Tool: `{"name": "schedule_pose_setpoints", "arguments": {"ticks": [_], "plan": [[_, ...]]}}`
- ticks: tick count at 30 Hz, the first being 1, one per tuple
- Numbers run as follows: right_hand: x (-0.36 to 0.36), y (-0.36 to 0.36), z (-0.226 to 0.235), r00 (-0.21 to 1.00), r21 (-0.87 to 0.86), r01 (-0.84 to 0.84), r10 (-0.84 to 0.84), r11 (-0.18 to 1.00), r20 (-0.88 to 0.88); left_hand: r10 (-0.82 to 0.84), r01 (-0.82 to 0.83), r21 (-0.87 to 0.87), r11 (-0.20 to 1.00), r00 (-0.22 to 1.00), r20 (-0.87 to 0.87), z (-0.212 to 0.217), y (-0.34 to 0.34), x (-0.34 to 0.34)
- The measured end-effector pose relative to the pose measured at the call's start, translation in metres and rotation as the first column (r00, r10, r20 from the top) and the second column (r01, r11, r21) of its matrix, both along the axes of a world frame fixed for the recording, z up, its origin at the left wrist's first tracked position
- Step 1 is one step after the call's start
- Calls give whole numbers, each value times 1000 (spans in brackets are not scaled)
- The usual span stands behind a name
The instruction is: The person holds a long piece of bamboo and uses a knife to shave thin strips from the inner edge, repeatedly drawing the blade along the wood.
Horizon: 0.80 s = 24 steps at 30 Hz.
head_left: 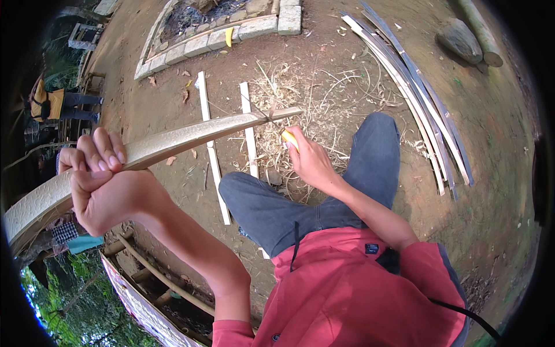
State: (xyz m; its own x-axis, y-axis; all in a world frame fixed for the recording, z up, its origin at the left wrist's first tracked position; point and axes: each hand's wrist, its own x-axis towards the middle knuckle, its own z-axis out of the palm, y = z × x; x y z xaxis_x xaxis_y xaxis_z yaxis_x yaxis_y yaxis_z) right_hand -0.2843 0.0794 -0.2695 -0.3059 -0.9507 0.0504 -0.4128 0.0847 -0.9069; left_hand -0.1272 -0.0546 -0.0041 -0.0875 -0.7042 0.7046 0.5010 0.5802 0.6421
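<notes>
A long pale wooden strip (191, 132), perhaps split bamboo, runs from the lower left up to a thinner tip above the ground. My left hand (113, 185) is closed around its thick part, fingers over the top edge. In my right hand (314, 165), closed in a grip, is a yellow-handled knife (289, 139). Its dark blade seems to lie across the strip near the tip; most of the handle is hidden by my fingers. Beneath lies a heap of curled shavings (283, 104).
Two pale slats (213, 156) lie on the dirt left of my knees. A bundle of long strips (413, 87) curves along the right, near a rock (459, 40) and a log (483, 34). Ahead is a block-edged fire pit (254, 27). A person (55, 104) stands far left.
</notes>
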Motion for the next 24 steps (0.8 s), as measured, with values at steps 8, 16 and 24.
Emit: {"name": "schedule_pose_setpoints", "arguments": {"ticks": [8, 16, 24], "plan": [[18, -15, -21, 954, -238, 12, -82, 971, -287, 577, -575, -304, 759, 811, -94, -1, 4, -44], [23, -17, 35, 981, -234, -111, 68, 966, -184, 749, -693, -385, 610, 663, -6, -9, 1, -20], [20, -16, 13, 995, -55, -100, 99, 993, -10, 565, -561, -163, 811, 824, -24, -2, 6, -19]]}}
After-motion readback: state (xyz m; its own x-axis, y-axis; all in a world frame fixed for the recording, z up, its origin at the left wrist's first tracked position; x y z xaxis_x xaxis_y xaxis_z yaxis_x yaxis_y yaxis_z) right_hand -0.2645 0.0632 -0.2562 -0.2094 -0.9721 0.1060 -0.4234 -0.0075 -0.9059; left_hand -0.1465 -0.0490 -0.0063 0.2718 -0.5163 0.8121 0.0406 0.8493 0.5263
